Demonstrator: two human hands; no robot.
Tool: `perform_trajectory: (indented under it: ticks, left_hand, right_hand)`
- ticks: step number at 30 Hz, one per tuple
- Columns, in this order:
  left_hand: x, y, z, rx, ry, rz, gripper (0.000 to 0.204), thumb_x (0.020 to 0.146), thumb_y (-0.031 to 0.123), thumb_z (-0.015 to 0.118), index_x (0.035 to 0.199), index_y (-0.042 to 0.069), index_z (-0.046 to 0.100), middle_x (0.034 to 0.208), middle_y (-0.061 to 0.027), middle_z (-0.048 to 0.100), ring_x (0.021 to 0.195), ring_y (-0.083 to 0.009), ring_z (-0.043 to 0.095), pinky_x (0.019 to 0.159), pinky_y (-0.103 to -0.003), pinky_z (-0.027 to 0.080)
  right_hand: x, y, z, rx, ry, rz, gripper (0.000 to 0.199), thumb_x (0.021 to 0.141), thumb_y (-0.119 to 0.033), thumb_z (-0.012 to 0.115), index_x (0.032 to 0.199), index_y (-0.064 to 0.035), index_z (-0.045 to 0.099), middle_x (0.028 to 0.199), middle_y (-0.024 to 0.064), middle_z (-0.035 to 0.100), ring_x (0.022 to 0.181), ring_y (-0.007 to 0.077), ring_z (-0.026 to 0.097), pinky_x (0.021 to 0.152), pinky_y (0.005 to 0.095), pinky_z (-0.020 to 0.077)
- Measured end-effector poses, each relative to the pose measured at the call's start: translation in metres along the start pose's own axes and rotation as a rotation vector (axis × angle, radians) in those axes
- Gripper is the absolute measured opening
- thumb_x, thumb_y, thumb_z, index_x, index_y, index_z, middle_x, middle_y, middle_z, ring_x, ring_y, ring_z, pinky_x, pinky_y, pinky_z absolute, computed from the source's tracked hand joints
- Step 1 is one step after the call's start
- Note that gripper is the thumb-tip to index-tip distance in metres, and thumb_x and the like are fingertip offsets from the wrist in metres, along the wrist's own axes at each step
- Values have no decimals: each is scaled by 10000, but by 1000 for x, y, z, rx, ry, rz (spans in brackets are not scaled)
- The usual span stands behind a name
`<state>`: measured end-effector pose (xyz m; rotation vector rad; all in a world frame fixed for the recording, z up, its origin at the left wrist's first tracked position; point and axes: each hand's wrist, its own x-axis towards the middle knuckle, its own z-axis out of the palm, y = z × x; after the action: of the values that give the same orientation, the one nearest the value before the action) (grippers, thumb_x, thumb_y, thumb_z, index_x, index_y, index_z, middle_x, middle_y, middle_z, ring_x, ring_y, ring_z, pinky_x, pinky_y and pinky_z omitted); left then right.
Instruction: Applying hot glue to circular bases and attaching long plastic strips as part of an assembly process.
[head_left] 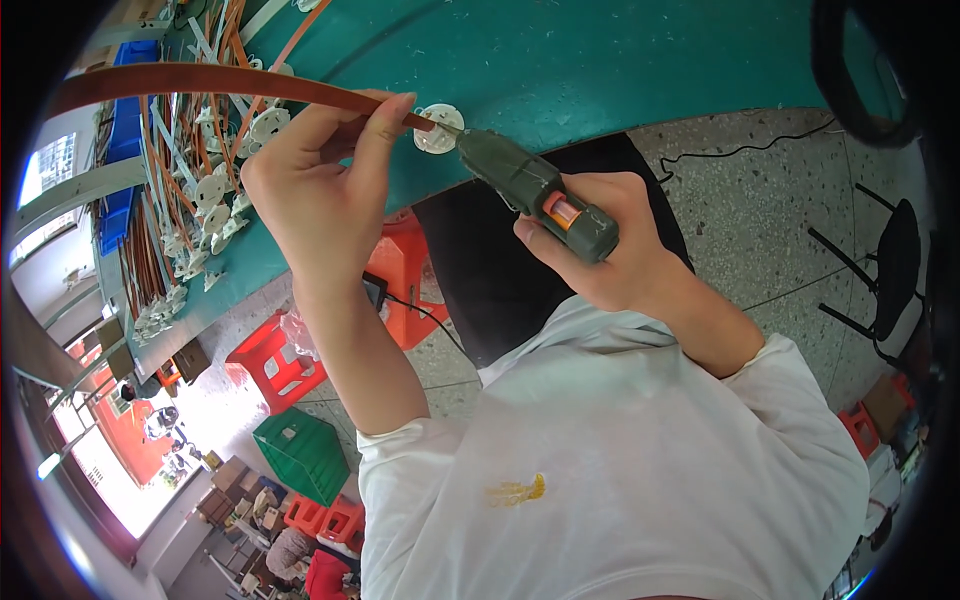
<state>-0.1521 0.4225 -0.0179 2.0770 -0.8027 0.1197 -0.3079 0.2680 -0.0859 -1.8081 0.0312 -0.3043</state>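
Note:
My right hand point(625, 235) is wrapped round a dark green power screwdriver point(510, 175) with a small orange-tinted window near its rear. Its thin metal tip points left and meets a round white plastic disc point(436, 142) near the edge of the green table. Between the thumb and fingers of my left hand point(335, 175) is a flat brown strip point(240, 82), pinched close to its end. That end lies over the disc, while the rest arcs away to the left. Whether the strip is fastened to the disc I cannot tell.
More white discs point(212, 190) with brown and grey strips are heaped at the left of the green table point(650, 60), beside blue bins point(125, 130). Red stools point(270, 365) and a green crate point(302, 455) stand below left. A black chair point(893, 265) is at right, a cable point(745, 150) on the floor.

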Motion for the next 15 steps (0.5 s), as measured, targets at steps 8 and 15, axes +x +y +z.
perform_trajectory:
  ticks: [8, 15]
  left_hand:
    - [0, 2, 2, -24, -2, -5, 90, 835, 38, 771, 887, -33, 753, 715, -73, 735, 661, -100, 697, 622, -203, 516]
    - [-1, 4, 2, -27, -4, -8, 89, 833, 36, 774, 883, -34, 753, 714, -74, 734, 657, -99, 694, 616, -203, 515]
  right_hand:
    - [5, -4, -3, -155, 39, -70, 152, 730, -51, 781, 728, -22, 632, 584, 67, 559, 472, 203, 530, 457, 299, 378]
    - [5, 3, 2, -146, 109, -109, 127, 711, -37, 772, 740, -29, 648, 602, 61, 587, 480, 197, 549, 461, 293, 403]
